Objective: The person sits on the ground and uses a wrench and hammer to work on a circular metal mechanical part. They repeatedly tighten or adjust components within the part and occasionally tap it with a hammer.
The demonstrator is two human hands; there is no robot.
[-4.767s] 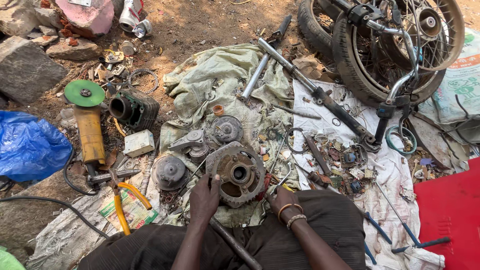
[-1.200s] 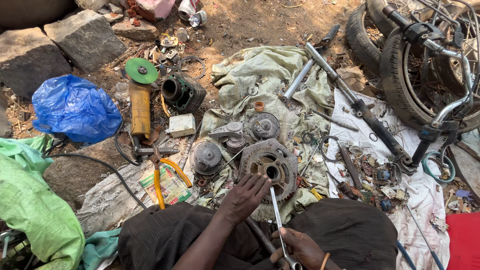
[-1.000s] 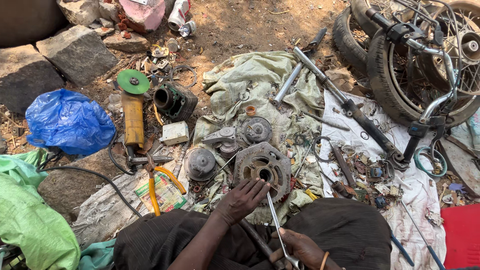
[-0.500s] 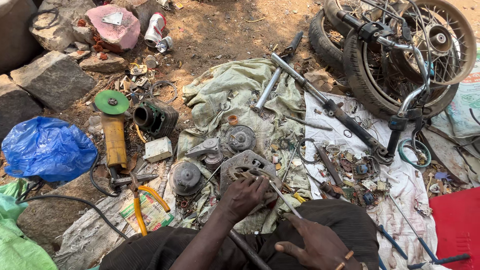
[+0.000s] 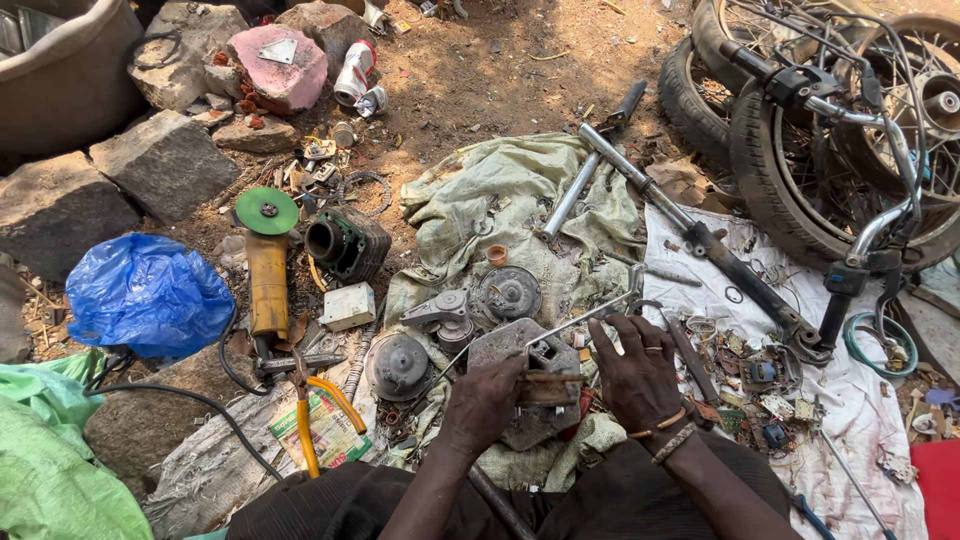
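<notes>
Grimy grey engine cover (image 5: 520,350) tilted, clasped by closed left hand (image 5: 487,398) and right hand (image 5: 632,372)

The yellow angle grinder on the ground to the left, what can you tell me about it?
The angle grinder lies flat on the dirt, its body pointing toward and away from the person. The body is yellow and dusty, apparently plastic, with a round green disc at the far end. A black cable leaves its near end and curves off over the ground. A dark finned engine cylinder sits just to its right, a blue plastic bag to its left. No hand touches it.
</notes>
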